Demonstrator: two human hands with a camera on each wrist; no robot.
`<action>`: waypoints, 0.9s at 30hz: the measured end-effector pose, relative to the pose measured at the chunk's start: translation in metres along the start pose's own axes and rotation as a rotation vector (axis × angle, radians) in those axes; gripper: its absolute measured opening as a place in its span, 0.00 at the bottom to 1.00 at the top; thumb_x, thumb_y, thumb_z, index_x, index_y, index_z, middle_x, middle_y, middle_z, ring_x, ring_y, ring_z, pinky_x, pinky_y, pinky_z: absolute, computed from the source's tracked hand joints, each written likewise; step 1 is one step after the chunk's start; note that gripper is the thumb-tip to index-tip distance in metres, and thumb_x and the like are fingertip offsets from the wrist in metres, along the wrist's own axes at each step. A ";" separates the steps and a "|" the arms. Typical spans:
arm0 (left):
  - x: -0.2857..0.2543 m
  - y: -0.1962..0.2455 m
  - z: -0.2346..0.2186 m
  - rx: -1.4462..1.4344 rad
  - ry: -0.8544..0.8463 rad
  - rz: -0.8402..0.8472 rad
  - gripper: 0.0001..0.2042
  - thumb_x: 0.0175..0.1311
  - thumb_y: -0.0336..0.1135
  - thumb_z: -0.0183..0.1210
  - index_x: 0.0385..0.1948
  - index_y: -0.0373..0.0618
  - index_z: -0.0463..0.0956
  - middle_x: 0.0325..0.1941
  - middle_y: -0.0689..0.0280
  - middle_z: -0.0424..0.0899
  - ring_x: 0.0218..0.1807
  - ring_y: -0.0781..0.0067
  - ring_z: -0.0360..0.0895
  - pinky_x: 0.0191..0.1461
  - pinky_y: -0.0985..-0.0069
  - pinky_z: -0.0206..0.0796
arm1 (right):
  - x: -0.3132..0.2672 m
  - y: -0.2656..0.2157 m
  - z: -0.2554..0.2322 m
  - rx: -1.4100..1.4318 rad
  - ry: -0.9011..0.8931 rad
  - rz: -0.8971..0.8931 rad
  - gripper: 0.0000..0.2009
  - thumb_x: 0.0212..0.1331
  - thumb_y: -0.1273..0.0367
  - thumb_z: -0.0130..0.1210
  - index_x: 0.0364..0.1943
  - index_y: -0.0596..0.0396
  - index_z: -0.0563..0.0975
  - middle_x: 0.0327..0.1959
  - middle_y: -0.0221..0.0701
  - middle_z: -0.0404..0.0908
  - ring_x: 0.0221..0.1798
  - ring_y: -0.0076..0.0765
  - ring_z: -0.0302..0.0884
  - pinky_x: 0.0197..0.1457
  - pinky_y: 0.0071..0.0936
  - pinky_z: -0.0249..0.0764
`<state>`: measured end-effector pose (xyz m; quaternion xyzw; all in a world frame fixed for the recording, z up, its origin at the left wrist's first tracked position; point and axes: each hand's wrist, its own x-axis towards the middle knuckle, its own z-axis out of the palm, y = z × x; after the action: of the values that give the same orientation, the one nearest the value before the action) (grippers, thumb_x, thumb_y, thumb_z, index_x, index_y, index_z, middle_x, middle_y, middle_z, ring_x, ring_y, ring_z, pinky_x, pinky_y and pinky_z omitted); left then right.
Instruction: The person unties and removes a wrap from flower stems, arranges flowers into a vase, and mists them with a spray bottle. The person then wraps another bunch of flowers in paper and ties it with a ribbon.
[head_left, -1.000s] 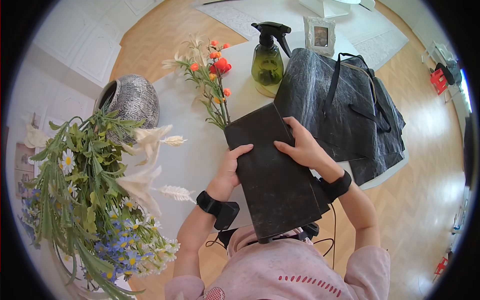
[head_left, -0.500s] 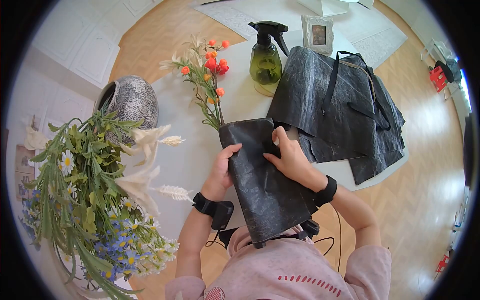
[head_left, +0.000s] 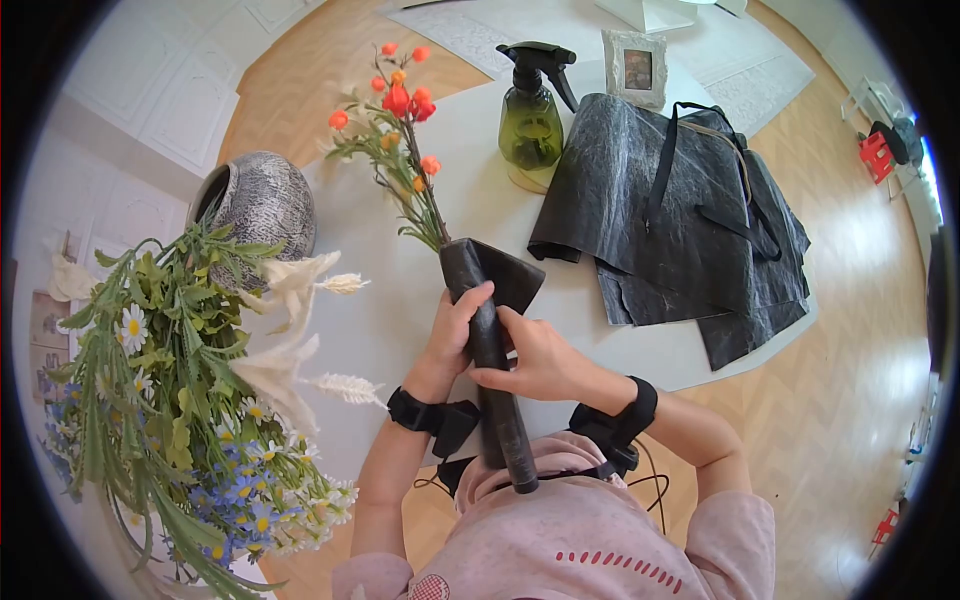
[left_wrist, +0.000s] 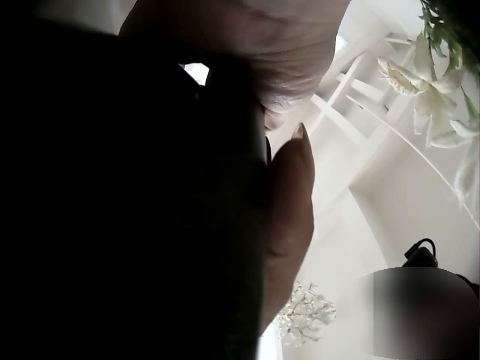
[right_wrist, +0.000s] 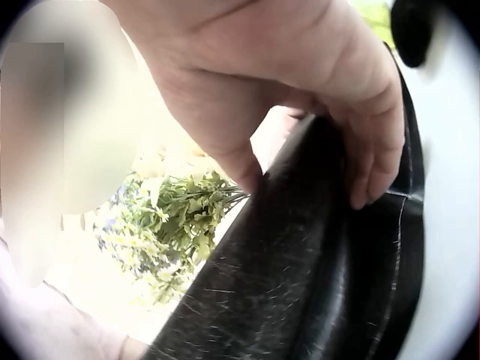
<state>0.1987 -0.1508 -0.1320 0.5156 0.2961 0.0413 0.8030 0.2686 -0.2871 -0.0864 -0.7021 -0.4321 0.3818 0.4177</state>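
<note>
A black creased sheet (head_left: 488,340), folded into a narrow upright roll with a flap at its upper right, is held between both hands in front of the shirt. My left hand (head_left: 452,335) grips the roll from the left, thumb across its front. From the right, my right hand (head_left: 540,362) pinches it; the right wrist view shows thumb and fingers on either side of the black sheet (right_wrist: 277,247). A spray of orange and red flowers (head_left: 395,105) rises from the roll's top, its lower stems hidden. The dark sheet (left_wrist: 135,210) fills much of the left wrist view.
Blue and white flowers (head_left: 240,490) spill from a grey textured vase (head_left: 272,200) lying at left. A green spray bottle (head_left: 530,125) and a picture frame (head_left: 637,70) stand at the back. A larger black sheet with straps (head_left: 680,220) covers the table's right side.
The sheet has gone from a wide flat panel to a narrow roll. My right hand has moved left and down toward my left hand. The orange flowers have shifted left and up.
</note>
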 end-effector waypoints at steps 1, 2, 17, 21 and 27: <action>0.000 0.003 0.002 -0.077 -0.075 0.081 0.21 0.58 0.46 0.49 0.45 0.38 0.67 0.45 0.60 0.73 0.42 0.71 0.73 0.47 0.73 0.66 | 0.002 0.006 0.003 0.001 -0.002 0.000 0.20 0.46 0.64 0.57 0.36 0.67 0.66 0.26 0.42 0.74 0.30 0.40 0.74 0.36 0.31 0.71; 0.000 0.005 0.003 -0.153 -0.152 0.163 0.24 0.58 0.48 0.48 0.49 0.37 0.64 0.51 0.57 0.70 0.48 0.69 0.71 0.52 0.71 0.64 | 0.005 0.013 0.008 0.163 -0.015 0.024 0.19 0.46 0.67 0.55 0.38 0.66 0.65 0.29 0.39 0.73 0.32 0.36 0.73 0.37 0.29 0.71; 0.038 -0.003 -0.034 -0.519 -0.447 0.059 0.19 0.57 0.35 0.47 0.50 0.36 0.63 0.50 0.56 0.69 0.49 0.67 0.69 0.58 0.68 0.57 | -0.007 0.014 -0.016 1.150 -0.335 0.315 0.20 0.43 0.76 0.49 0.44 0.63 0.63 0.36 0.36 0.70 0.35 0.30 0.72 0.37 0.25 0.74; 0.043 0.011 -0.045 0.024 -0.265 -0.043 0.13 0.57 0.33 0.50 0.41 0.36 0.69 0.37 0.63 0.76 0.39 0.77 0.74 0.43 0.81 0.66 | -0.012 0.016 -0.022 1.162 -0.248 0.421 0.19 0.48 0.72 0.51 0.45 0.64 0.64 0.36 0.38 0.73 0.34 0.30 0.75 0.35 0.25 0.75; 0.036 0.029 -0.043 0.547 -0.132 -0.056 0.11 0.57 0.35 0.52 0.38 0.38 0.71 0.34 0.67 0.77 0.34 0.78 0.75 0.38 0.82 0.67 | -0.017 0.021 -0.014 1.079 -0.114 0.490 0.19 0.52 0.65 0.52 0.45 0.62 0.65 0.33 0.36 0.74 0.29 0.27 0.75 0.30 0.25 0.75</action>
<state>0.2125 -0.0892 -0.1352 0.7064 0.2576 -0.0960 0.6522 0.2815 -0.3128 -0.0980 -0.4483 -0.0243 0.6699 0.5914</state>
